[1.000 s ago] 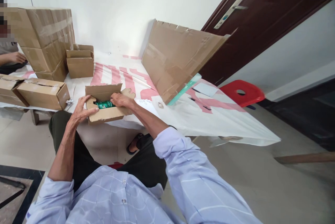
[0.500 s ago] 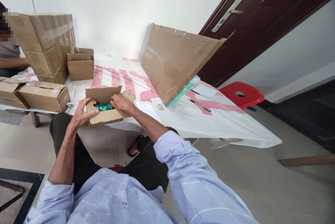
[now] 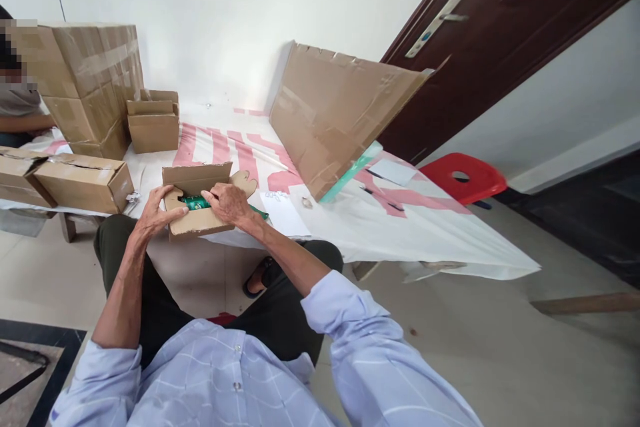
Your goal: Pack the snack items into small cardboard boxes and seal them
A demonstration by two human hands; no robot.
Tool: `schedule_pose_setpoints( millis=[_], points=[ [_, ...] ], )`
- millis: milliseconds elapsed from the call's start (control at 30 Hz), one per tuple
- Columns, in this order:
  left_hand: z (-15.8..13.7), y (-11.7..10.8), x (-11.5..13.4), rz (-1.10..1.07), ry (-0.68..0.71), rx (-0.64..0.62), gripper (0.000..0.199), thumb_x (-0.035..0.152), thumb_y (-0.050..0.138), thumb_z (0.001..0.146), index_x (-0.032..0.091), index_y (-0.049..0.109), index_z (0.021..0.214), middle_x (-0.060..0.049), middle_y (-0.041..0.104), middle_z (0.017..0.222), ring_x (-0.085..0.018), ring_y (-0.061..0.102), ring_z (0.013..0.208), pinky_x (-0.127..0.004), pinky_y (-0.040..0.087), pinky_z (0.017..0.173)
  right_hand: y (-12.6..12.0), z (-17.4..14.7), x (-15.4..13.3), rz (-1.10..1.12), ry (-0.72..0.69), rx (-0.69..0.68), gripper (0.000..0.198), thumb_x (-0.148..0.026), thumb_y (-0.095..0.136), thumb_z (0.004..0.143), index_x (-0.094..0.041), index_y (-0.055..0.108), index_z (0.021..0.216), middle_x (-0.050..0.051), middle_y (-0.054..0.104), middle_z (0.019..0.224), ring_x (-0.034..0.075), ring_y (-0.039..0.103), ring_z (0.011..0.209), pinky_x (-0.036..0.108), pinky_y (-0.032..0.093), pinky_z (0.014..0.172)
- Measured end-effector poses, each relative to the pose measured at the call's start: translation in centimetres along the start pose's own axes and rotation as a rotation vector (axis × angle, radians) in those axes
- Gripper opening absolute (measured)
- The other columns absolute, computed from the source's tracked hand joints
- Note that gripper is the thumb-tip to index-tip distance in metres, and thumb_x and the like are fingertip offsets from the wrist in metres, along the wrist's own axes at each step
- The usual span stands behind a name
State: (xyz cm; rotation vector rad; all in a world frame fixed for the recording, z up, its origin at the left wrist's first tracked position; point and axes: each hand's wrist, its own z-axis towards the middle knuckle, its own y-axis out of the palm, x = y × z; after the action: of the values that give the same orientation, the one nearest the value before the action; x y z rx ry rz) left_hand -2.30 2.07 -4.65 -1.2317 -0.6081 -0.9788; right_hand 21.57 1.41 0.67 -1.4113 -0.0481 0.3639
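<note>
A small open cardboard box [image 3: 200, 222] sits at the table's near edge, its back flap standing up and a notched side flap folded out to the right. Inside lies a shiny green packet [image 3: 194, 203], partly covered by my hands. My left hand [image 3: 156, 214] clasps the box's left end, thumb along the front wall. My right hand [image 3: 231, 204] is over the box's right part, fingers curled down on green wrapping. More green shows past the right wrist; whether it belongs to the same packet I cannot tell.
Closed cardboard boxes [image 3: 85, 182] lie left, before a tall taped carton stack [image 3: 93, 80] and a smaller open box [image 3: 153, 130]. A large cardboard sheet [image 3: 340, 114] leans on the right. Paper [image 3: 285, 214] and pens lie nearby. A red stool [image 3: 463, 177] stands beyond; another person sits far left.
My right hand has shifted and turned over the box's right part, and green wrapping now shows to its right. My left hand and the box have hardly moved.
</note>
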Motion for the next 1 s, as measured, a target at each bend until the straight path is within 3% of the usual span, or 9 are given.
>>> schedule_pose_setpoints(
  millis=[300, 600, 1000],
  points=[
    [0.2, 0.1, -0.3, 0.034, 0.008, 0.023, 0.082, 0.064, 0.083, 0.073, 0.024, 0.065, 0.142, -0.013, 0.059, 0.15, -0.038, 0.055, 0.145, -0.053, 0.042, 0.127, 0.6, -1.2, 0.2, -0.004, -0.075, -0.026, 0.055, -0.048, 0.044, 0.116, -0.018, 0.086, 0.096, 0.011, 0.084, 0.105, 0.022, 0.075, 0.097, 0.029, 0.039, 0.072],
    [0.3, 0.1, -0.3, 0.031, 0.024, 0.024, 0.08, 0.064, 0.082, 0.073, 0.023, 0.065, 0.14, -0.013, 0.06, 0.148, -0.037, 0.057, 0.142, -0.052, 0.043, 0.126, 1.3, -1.3, 0.3, -0.008, -0.069, -0.002, 0.054, -0.044, 0.042, 0.116, -0.017, 0.085, 0.099, 0.011, 0.084, 0.103, 0.022, 0.075, 0.095, 0.029, 0.038, 0.072],
    [1.2, 0.3, -0.6, 0.082, 0.02, 0.045, 0.054, 0.053, 0.08, 0.073, 0.025, 0.071, 0.119, -0.008, 0.064, 0.131, -0.032, 0.062, 0.124, -0.05, 0.049, 0.117, 1.1, -1.1, 0.3, -0.01, -0.038, -0.04, 0.06, -0.049, 0.039, 0.117, -0.02, 0.088, 0.097, 0.013, 0.085, 0.101, 0.024, 0.076, 0.094, 0.029, 0.039, 0.072]
  ],
)
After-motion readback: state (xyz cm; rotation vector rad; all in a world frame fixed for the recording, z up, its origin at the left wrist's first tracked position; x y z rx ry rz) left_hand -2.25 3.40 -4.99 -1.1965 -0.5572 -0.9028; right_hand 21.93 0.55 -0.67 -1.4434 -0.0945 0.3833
